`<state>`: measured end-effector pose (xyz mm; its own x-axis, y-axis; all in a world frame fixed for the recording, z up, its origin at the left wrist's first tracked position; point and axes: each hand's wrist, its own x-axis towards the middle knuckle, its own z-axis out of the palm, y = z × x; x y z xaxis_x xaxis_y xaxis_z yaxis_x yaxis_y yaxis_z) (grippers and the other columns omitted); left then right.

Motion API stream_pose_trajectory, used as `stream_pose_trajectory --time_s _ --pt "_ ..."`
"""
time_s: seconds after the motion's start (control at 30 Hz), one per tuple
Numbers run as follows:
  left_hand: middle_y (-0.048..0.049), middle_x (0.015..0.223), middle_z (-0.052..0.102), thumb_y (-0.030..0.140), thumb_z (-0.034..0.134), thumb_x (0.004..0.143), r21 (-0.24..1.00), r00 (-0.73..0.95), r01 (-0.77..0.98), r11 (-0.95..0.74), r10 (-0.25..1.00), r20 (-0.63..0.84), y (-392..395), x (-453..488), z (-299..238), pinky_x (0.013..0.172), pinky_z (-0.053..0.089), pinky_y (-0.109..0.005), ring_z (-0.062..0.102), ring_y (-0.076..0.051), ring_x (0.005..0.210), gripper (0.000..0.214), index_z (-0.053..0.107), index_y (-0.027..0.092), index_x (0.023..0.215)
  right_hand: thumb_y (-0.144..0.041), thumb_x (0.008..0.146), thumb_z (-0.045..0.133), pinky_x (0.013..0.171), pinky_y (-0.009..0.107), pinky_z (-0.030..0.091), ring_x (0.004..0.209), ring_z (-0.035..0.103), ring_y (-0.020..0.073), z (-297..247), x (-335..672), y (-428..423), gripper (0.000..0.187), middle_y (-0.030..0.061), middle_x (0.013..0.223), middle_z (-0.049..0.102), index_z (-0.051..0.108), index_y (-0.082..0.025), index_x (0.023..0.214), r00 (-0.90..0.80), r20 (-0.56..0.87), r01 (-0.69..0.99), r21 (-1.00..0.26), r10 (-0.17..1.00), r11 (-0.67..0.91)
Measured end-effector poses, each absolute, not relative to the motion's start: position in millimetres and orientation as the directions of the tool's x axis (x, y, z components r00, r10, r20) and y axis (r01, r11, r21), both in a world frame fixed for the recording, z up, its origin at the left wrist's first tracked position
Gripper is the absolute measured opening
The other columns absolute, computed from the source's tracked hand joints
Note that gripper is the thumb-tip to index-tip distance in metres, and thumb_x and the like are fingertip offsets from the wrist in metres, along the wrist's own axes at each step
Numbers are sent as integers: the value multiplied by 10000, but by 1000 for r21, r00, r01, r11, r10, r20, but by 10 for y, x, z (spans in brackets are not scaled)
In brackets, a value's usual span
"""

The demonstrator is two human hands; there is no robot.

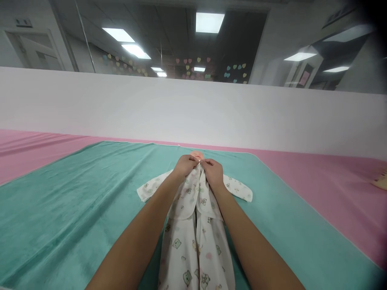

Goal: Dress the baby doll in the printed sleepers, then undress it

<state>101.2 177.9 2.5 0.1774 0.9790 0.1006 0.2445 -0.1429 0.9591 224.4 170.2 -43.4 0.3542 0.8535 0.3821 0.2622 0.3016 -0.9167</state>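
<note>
A white baby garment (196, 245) printed with small green and pink figures lies spread with its sleeves stretched out to both sides. Just beyond its collar shows the pinkish head of a doll (197, 154), mostly covered by my hands. My left hand (185, 164) pinches the left edge of the garment's front at the neck. Opposite it, my right hand (213, 169) pinches the right edge, and the fingertips of both nearly meet at the collar. Below them the front panels hang slightly apart, with a dark gap between them. Any fastener at the neck is too small to make out.
A teal blanket (75, 209) lies under the garment, over a pink sheet (317, 181). Behind stands a low white wall (187, 112) topped by glass with heart-shaped stickers (236, 67). At the right edge a tan object (381, 180) is partly visible.
</note>
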Motion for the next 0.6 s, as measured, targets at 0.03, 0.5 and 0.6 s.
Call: stream_pose_trajectory --time_s 0.03,0.5,0.6 --pt "39 496 454 119 538 636 961 169 241 -138 981 99 1778 1013 28 478 311 -199 386 -73 466 61 530 150 584 -386 685 551 680 265 423 742 577 174 -426 2239 1691 212 -4 759 674 665 -209 706 345 393 274 -911 852 309" --pt "29 514 517 89 558 602 953 94 280 -114 991 91 1816 978 12 503 362 -201 474 -95 494 87 552 150 664 -189 573 555 526 243 400 513 503 108 -559 2406 1808 324 -9 630 654 702 -189 861 59 155 -159 -974 986 163" --pt "33 511 515 92 569 594 946 85 302 -118 992 96 1825 974 9 505 360 -206 479 -100 495 109 558 151 684 -222 589 593 641 264 461 664 594 146 -562 2380 1804 318 11 773 692 693 -204 890 61 214 -108 -970 975 219"
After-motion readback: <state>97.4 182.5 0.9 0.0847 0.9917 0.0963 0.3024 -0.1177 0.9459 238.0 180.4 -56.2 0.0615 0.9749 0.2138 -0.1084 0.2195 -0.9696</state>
